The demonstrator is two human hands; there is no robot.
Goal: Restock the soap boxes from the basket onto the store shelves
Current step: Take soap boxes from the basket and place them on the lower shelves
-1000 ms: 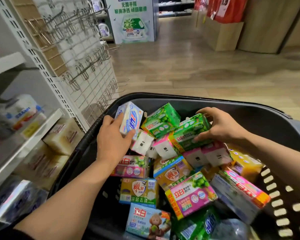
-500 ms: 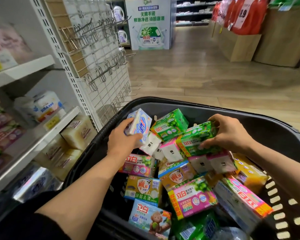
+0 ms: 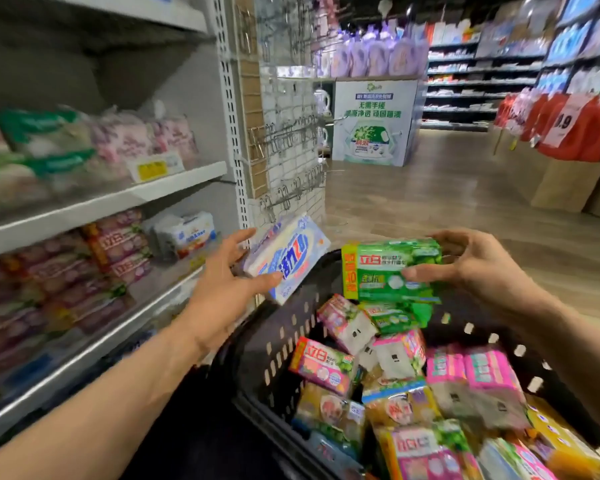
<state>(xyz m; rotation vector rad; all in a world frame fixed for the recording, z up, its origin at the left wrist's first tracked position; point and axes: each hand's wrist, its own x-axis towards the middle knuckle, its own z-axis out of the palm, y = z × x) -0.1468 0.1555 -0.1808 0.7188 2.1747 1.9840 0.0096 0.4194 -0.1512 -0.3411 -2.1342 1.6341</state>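
Note:
My left hand (image 3: 231,271) grips a white and blue soap box (image 3: 288,258), held up beside the shelf upright. My right hand (image 3: 471,261) grips a green soap box (image 3: 390,270) above the black basket (image 3: 274,344). The basket holds several pink, green and yellow soap boxes (image 3: 395,386). The store shelves (image 3: 174,185) on the left carry pink and green soap packs and a white pack (image 3: 184,232) on the middle level.
A wire grid panel with metal hooks (image 3: 284,140) stands just behind the shelf upright. A white and green display stand (image 3: 373,123) is further back. Red jugs on a wooden stand (image 3: 568,133) are at the right, with wooden floor between.
Both hands have lifted their soap boxes out of the basket. The view has swung up toward the shelves, and my left hand has carried the white and blue box toward them.

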